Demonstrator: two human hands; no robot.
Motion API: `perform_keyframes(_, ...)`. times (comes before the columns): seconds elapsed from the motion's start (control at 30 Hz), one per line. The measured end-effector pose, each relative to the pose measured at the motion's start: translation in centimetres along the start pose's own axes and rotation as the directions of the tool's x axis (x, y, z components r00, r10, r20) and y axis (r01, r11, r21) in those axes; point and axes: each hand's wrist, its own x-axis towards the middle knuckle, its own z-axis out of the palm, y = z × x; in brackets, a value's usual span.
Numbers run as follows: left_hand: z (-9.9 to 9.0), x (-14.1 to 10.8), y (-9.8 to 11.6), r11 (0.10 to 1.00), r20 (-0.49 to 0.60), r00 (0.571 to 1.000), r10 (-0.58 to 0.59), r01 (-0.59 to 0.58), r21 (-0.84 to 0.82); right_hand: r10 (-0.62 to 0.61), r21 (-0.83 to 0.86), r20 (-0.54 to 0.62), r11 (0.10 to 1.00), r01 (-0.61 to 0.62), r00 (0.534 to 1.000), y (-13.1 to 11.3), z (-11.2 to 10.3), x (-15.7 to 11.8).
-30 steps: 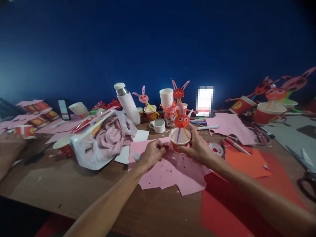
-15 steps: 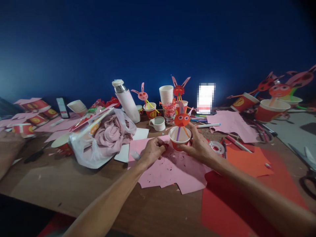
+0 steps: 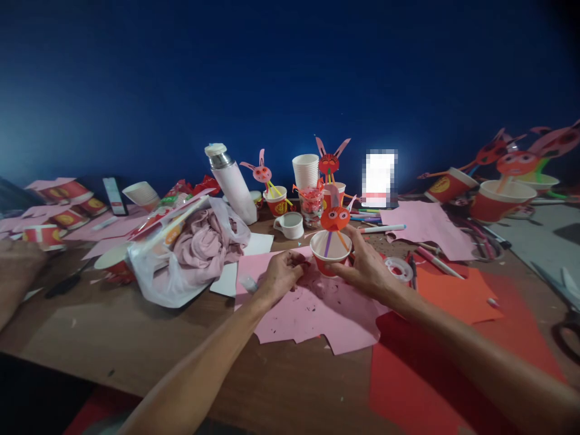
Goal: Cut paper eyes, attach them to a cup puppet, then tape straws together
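Observation:
My right hand [image 3: 365, 263] grips the side of a red paper cup [image 3: 327, 266], thumb in front and fingers behind. Out of the cup rises an orange rabbit-like face [image 3: 335, 219] with pink ears, on purple and orange strips. Just left of the cup, my left hand [image 3: 283, 275] is closed, fingertips pinched near a small dark red bit too small to make out. Both hands are over a marked pink paper sheet [image 3: 290, 320] on the brown table [image 3: 149, 350].
Behind stand a white mug [image 3: 290, 226], a flask [image 3: 233, 190], stacked cups [image 3: 305, 172] and more rabbit cups [image 3: 274, 202]. A plastic bag [image 3: 170, 281] lies left, scissors [image 3: 559, 290] right, tape [image 3: 399, 269] by my right wrist. Another person's hand [image 3: 18, 272] is far left.
The view has shifted very slightly. My fingers on the left have opened a little, while my right hand and its cup are nearly still.

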Motion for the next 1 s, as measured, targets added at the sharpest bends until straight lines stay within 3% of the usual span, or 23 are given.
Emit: perform_keyframes(1.0,0.01,-0.38,0.53,0.999,0.021,0.999,-0.024,0.023,0.027,-0.018,-0.005,-0.01,1.0,0.018,1.0,-0.13,-0.09,0.1)
